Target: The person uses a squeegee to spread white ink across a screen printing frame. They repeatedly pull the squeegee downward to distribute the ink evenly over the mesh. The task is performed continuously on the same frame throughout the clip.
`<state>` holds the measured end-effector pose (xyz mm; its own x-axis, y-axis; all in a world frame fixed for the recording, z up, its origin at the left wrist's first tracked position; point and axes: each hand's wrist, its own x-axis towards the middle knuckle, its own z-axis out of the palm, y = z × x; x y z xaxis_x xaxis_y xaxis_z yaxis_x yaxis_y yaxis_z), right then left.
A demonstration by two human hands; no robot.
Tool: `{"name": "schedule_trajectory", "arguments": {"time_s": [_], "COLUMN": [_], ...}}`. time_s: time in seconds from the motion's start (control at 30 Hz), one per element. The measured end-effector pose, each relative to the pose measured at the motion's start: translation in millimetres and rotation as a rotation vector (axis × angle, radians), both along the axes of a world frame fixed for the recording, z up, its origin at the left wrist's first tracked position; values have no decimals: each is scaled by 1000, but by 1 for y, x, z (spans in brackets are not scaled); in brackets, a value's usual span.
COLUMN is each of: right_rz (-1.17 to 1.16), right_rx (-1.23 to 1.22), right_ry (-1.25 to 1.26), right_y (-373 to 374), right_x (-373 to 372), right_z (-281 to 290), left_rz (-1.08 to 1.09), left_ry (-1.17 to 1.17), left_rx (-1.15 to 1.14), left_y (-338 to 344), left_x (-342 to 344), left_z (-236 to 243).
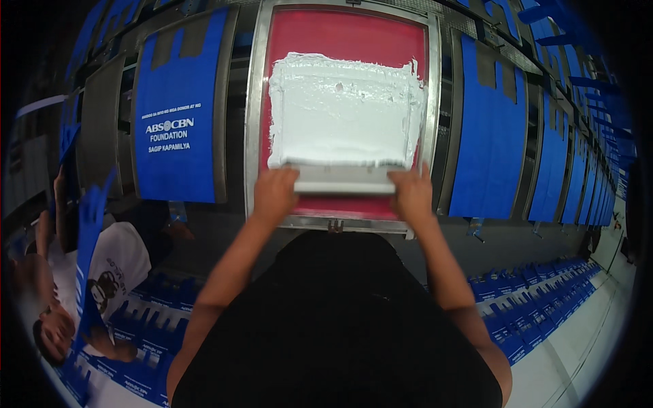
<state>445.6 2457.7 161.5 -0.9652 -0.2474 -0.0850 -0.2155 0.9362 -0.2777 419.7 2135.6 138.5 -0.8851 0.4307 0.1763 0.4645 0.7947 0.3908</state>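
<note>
Both my hands grip a wide squeegee [345, 179], one at each end. My left hand [275, 196] is closed round its left end, and my right hand [413, 195] is closed round its right end. The squeegee lies across the near part of a screen printing frame [256, 122] with metal sides and red mesh [347, 30]. Thick white ink [347, 109] covers the middle of the mesh, ridged along its edges, and meets the squeegee's far side. Whatever lies under the screen is hidden.
A printed blue bag [173, 81] lies flat on a board to the left. More blue bags [491, 136] lie on boards to the right. At the lower left a person in a white shirt [126, 262] handles a blue bag [88, 238]. Rows of blue bags [537, 299] lie behind me.
</note>
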Motion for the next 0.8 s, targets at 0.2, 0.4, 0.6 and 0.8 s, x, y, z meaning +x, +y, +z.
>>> {"name": "schedule_trajectory", "arguments": {"time_s": [0.2, 0.4, 0.6, 0.8], "right_rz": [26, 5, -24, -39], "right_rx": [122, 177, -29, 154], "right_ry": [15, -329, -12, 7], "right_y": [34, 4, -4, 18], "right_x": [-194, -87, 6, -192], "right_z": [10, 57, -9, -4], "left_rz": [90, 50, -55, 76], "left_ry": [-177, -317, -128, -186], "left_rx": [-210, -206, -51, -227], "left_y": [44, 2, -5, 29], "left_x": [-196, -87, -10, -208], "left_z": [53, 53, 10, 40]}}
